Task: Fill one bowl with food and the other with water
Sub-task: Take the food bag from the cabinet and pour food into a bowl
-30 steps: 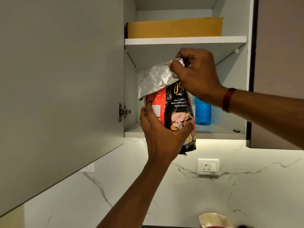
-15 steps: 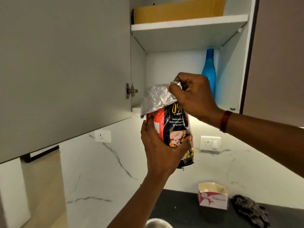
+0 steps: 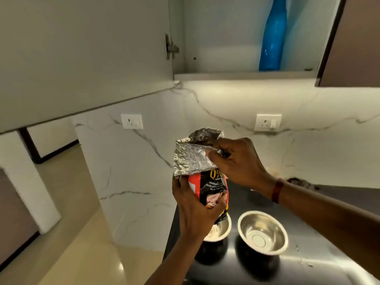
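Holding food pouch point(image 3: 213, 190) mid-frame: left hand point(image 3: 195, 210) clasps its body, right hand point(image 3: 236, 161) pinches foil top | bowls point(image 3: 263, 233) below, lower centre | risk, we judge: mouth opens abruptly, kibble spills onto counter point(image 3: 257, 270)

Open counter at four o'clock

The right bowl point(image 3: 262, 233) sits uncovered at five o'clock; the food bag point(image 3: 213, 192) overhangs the left bowl point(image 3: 220, 231), with bare counter point(image 3: 308, 204) toward three o'clock.
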